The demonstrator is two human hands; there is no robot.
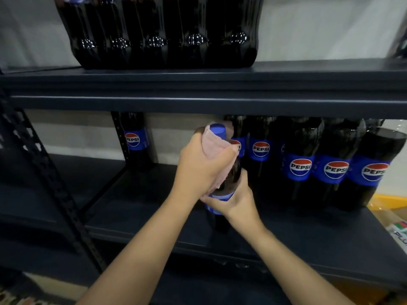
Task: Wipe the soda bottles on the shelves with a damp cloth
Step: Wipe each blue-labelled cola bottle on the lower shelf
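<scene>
A dark soda bottle (221, 216) with a blue cap (217, 129) stands at the front of the middle shelf (308, 236). My left hand (198, 166) wraps a pink cloth (217, 148) around its neck and shoulder, just under the cap. Lower down, my right hand (233, 197) grips the bottle at its blue label. Several more Pepsi bottles (300, 164) stand in a row to the right on the same shelf, and one Pepsi bottle (134, 142) stands alone at the back left.
The upper shelf (198, 84) carries several dark bottles (163, 36) close together, seen from their bases. A perforated black upright (44, 172) runs down the left side. Yellow and white packaging (394, 216) lies at the right edge beside the shelf.
</scene>
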